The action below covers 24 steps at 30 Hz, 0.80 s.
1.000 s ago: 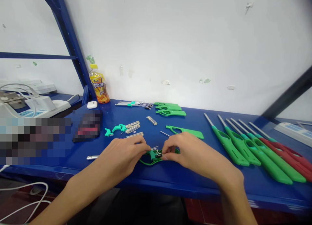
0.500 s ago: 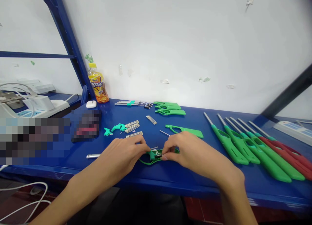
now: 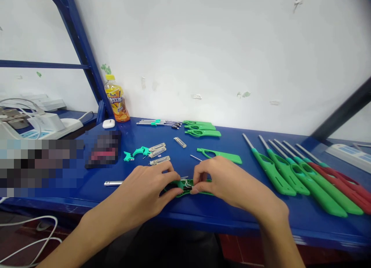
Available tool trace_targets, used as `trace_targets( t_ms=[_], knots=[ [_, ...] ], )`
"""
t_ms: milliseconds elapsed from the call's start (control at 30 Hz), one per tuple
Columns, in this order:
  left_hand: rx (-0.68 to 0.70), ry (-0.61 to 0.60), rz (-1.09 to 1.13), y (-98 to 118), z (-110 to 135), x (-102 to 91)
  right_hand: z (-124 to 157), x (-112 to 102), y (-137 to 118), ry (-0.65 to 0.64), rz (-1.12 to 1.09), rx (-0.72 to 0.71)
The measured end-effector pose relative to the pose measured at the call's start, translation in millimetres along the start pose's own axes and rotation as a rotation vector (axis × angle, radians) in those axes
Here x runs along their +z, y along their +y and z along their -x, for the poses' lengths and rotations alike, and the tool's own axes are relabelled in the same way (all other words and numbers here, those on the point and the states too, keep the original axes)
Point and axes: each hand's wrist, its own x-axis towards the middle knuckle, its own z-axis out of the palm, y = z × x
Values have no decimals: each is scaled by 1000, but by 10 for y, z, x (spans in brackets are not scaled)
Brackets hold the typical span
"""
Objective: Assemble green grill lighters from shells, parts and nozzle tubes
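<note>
Between my hands lies an open green lighter shell half on the blue table, partly covered by my fingers. My left hand is closed, thumb and fingers pinching the shell's left part around a green trigger piece. A black igniter part with white wires sits inside the shell. My right hand pinches at the right end of that black part; what exactly is between its fingertips is hidden. A metal lighter tube sticks out past my left wrist.
Finished-looking green lighters and red ones lie at right. Green shell halves, clear fuel tanks, teal triggers and wired metal tubes lie beyond my hands. A drink bottle stands at the back left.
My left thumb has come down and forward onto the near edge of the shell, covering the green trigger piece. My right hand stays nearly in place at the black part.
</note>
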Motion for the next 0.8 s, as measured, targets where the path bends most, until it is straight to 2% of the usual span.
trace_targets(
  t_ms=[433, 800],
  knots=[
    [25, -13, -4, -2, 27, -1, 21, -19, 1, -19, -27, -36],
    [53, -25, -26, -57, 45, 0, -70, 71, 130, -81, -204, 14]
  ],
)
